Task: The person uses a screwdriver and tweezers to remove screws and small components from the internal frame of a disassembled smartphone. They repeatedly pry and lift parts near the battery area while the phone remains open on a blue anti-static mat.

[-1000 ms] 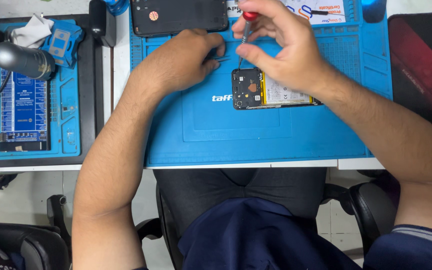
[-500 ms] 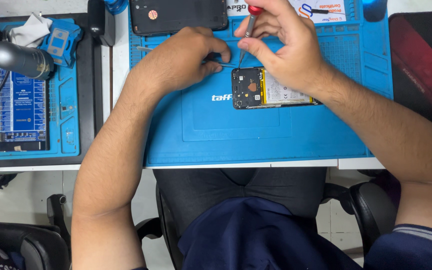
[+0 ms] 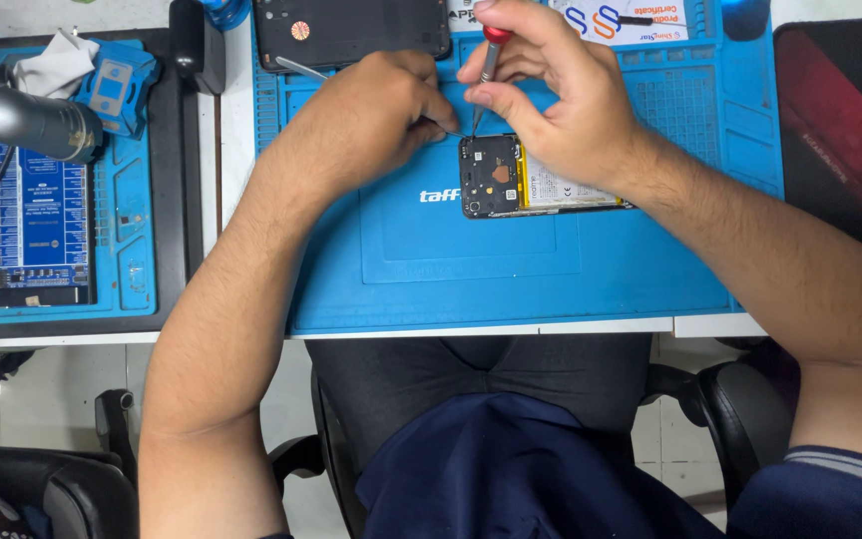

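While the head view looks straight down, the right hand (image 3: 561, 110) pinches a thin screwdriver (image 3: 485, 70) with a red cap, fingers closed narrow round its shaft, tip set at the top edge of the opened phone (image 3: 536, 180). The left hand (image 3: 371, 110) is closed on fine tweezers (image 3: 441, 128), whose points reach toward the same corner. The phone lies flat on the blue mat (image 3: 511, 269) on the table (image 3: 601, 327), just under the right hand, its long axis running left to right, the dark camera end pointing left and the yellow-labelled battery end hidden under the wrist. To my eye the work goes best with the driver held nearly upright, pressed lightly and turned slowly, and the tweezers close by to catch a tiny screw. A dark back cover (image 3: 351, 30) rests at the mat's far edge; a grey lamp head (image 3: 37, 122) and white cloth (image 3: 52, 65) sit well apart at left.
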